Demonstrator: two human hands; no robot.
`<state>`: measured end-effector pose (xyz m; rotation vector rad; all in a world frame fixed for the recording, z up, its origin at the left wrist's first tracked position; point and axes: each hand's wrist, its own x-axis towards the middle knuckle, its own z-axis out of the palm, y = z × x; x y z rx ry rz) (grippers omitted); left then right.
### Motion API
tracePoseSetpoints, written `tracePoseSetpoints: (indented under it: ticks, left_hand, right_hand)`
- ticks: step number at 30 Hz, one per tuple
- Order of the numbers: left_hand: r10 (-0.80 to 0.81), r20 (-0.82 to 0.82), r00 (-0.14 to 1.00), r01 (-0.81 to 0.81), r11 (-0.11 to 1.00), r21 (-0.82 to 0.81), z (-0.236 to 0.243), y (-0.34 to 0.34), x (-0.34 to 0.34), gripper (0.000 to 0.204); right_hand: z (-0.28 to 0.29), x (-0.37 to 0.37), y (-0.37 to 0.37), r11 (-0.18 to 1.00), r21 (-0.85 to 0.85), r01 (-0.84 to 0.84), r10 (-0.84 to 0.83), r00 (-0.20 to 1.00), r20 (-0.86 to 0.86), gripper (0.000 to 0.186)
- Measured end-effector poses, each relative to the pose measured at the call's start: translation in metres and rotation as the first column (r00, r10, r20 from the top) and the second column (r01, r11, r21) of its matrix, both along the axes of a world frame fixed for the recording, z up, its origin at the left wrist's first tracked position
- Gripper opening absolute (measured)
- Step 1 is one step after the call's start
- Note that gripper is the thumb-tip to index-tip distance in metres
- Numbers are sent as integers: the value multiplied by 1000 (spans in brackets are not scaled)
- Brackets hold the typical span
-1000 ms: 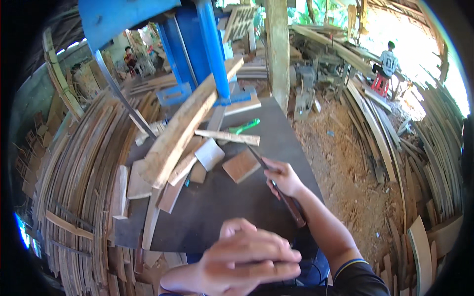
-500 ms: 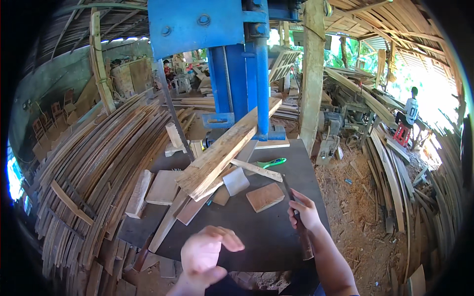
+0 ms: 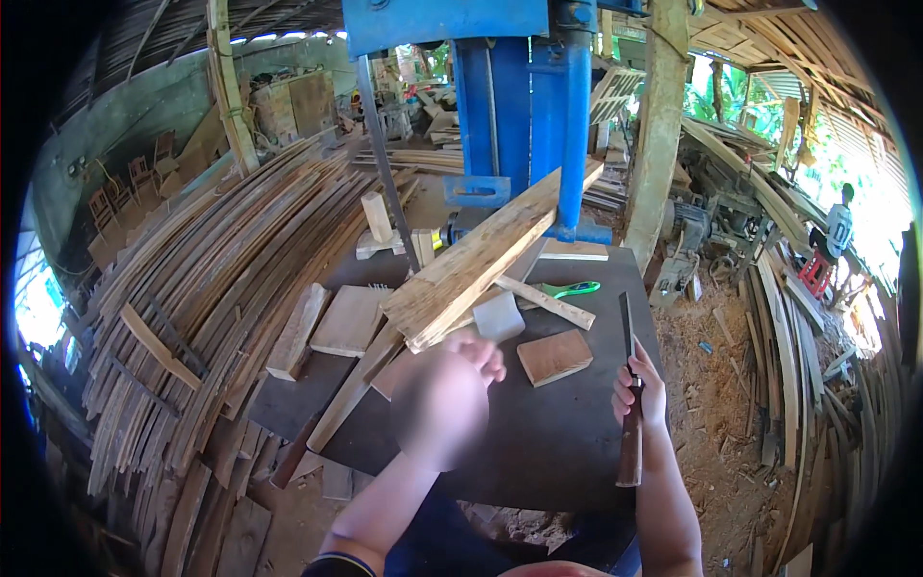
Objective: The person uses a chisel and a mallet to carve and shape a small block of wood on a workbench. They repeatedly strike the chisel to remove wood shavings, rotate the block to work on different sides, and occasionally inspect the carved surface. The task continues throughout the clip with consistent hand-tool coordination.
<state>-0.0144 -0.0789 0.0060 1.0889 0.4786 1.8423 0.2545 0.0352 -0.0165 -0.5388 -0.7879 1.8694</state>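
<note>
My right hand (image 3: pixel 646 389) is closed around the brown wooden handle of a tool with a long narrow metal blade (image 3: pixel 626 322), which points up and away from me. My left hand (image 3: pixel 452 399) reaches over the dark table, partly blurred. Its fingers are loosely bent, with nothing visible in them, near a curled pale grey sheet (image 3: pixel 500 317). Just beyond that hand, a thick wooden beam (image 3: pixel 490 260) lies slantwise. A small wood block (image 3: pixel 555 358) sits between my hands. A thin wood strip (image 3: pixel 546 302) and a green-handled tool (image 3: pixel 571 288) lie behind it.
The blue band saw (image 3: pixel 514 115), with its upright blade (image 3: pixel 387 163), stands at the table's far side. More wood blocks (image 3: pixel 352 321) lie on the table (image 3: pixel 538 452) at left. Stacked boards (image 3: pixel 212 260) fill the left floor. A person (image 3: pixel 838 231) sits at far right.
My left hand has moved forward, toward the grey sheet and the beam. My right hand still grips the tool, its blade now more upright and away from the thin strip. The view has shifted.
</note>
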Motion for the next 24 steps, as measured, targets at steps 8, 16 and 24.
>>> tracePoseSetpoints:
  ticks: [8, 16, 24]
  left_hand:
    - [472, -679, 562, -539, 832, 132, -12, 88, 19, 45]
    - [24, -182, 983, -53, 986, -157, -16, 80, -3, 37]
    - [33, -352, 935, -116, 969, -219, -24, 78, 6, 24]
  right_hand:
    - [-2, 6, -3, 998, 10, -59, 58, 998, 30, 66]
    - [7, -1, -9, 992, -40, -119, 116, 991, -64, 64]
    - [7, 2, -9, 994, -53, -93, 90, 995, -42, 64]
